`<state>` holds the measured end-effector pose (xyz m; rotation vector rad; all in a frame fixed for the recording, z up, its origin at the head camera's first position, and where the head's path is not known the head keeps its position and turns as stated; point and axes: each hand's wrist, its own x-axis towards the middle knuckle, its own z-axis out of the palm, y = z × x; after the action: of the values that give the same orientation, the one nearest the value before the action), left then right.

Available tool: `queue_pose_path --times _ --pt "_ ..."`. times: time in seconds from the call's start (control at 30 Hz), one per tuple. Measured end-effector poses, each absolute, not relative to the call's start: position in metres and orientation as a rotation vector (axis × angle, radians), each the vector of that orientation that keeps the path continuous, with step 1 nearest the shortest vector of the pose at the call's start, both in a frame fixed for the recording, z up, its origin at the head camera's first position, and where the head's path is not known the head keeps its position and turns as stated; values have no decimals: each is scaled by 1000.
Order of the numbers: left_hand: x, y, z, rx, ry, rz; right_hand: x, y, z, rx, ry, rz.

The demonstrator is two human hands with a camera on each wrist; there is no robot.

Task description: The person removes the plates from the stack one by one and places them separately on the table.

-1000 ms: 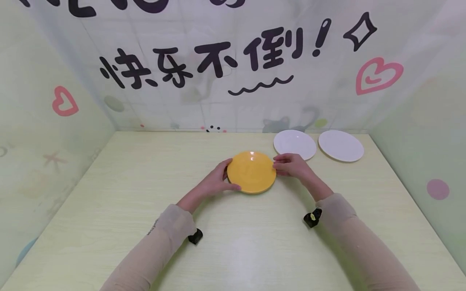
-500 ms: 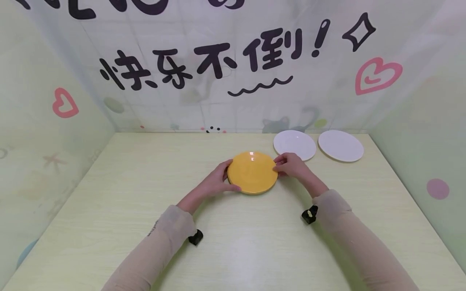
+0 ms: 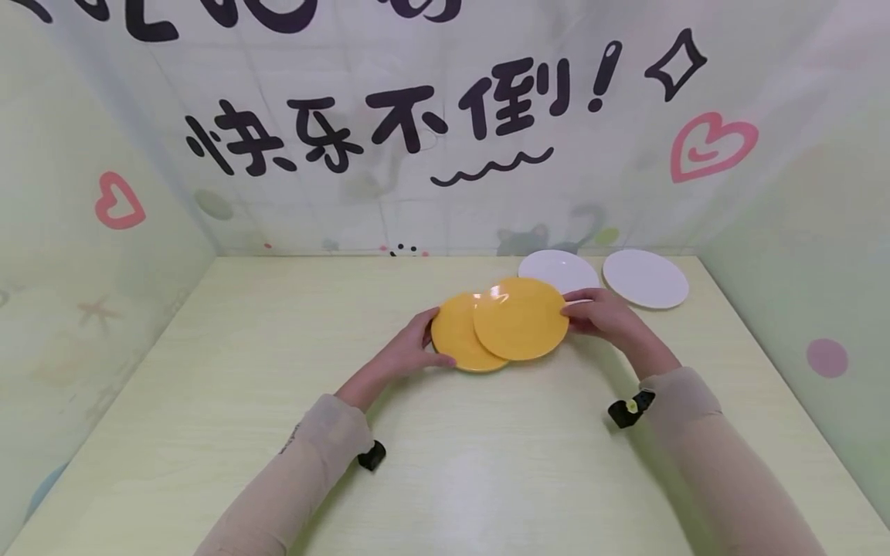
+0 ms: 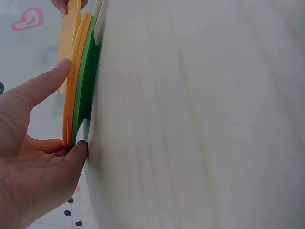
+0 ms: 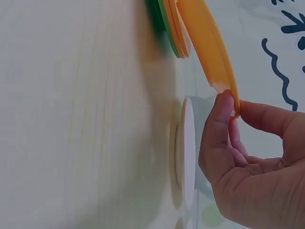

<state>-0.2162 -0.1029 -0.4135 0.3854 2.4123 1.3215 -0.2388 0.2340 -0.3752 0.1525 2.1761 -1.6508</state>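
In the head view, my right hand (image 3: 603,313) pinches the right rim of a yellow plate (image 3: 524,318), thumb on one face and fingers on the other. That plate is raised and tilted, overlapping another yellow plate (image 3: 455,332) at the top of a stack. Around the left edge of this stack, my left hand (image 3: 406,349) holds on with its thumb at the front and fingers behind. A green plate (image 4: 87,71) shows beneath the yellow ones in the left wrist view. From the right wrist, the lifted plate (image 5: 209,45) stands apart from the stack at its near end.
Two white plates lie at the back right of the pale wooden table (image 3: 459,463): one white plate (image 3: 552,266) partly behind the lifted plate, the other white plate (image 3: 647,279) farther right. A printed cloth (image 3: 313,208) hangs along the table's back edge.
My right hand has lifted the top yellow plate off the stack and moved it to the right, uncovering another yellow plate. My left hand has stayed at the stack.
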Motion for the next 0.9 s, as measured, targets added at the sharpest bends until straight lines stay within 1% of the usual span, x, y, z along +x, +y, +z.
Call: queue_pose_path --times 0.33,0.6,0.9 --pt "-218 -103 -417 375 2415 1322 -221 300 -379 192 2144 -1741" --pt "-217 -104 -415 366 2427 1303 -205 347 -379 276 2238 -1589" --pt "-217 -104 -415 372 2429 1305 -191 393 -386 333 2177 -1664"
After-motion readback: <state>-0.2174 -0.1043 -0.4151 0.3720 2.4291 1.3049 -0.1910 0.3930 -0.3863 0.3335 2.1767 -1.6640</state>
